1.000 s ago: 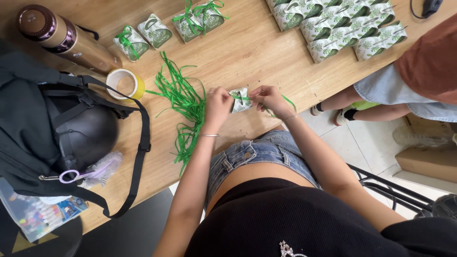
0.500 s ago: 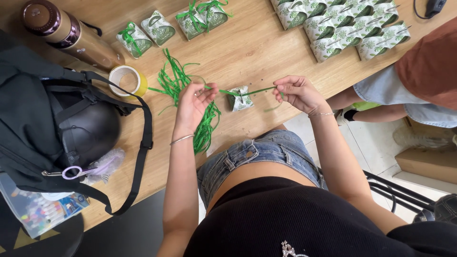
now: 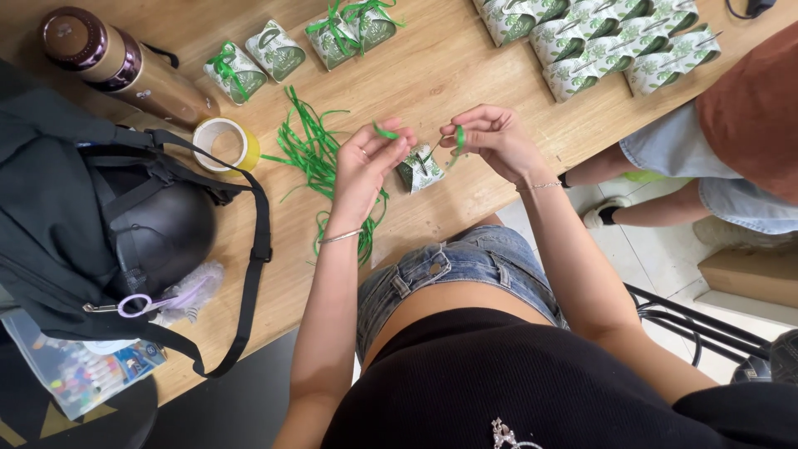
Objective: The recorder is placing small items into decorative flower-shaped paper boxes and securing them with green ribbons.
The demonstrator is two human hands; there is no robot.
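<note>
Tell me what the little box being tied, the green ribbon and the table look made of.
Little box: seemingly thin printed card, matte, with creased edges and a leaf pattern. Green ribbon: looks like narrow plastic or paper strip, slightly shiny, curling between both hands. Table: wood or wood-look board, pale and smooth, with visible grain.

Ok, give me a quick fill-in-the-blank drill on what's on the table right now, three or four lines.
1. Both hands, the left hand and the right hand, pinch the ends of a ribbon whose colour is ____.
2. The small gift box sits ____ the two hands.
3. The roll of tape lies next to a pile of loose ____.
4. The bottle lies on its ____.

Missing words: green; between; ribbons; side
</note>
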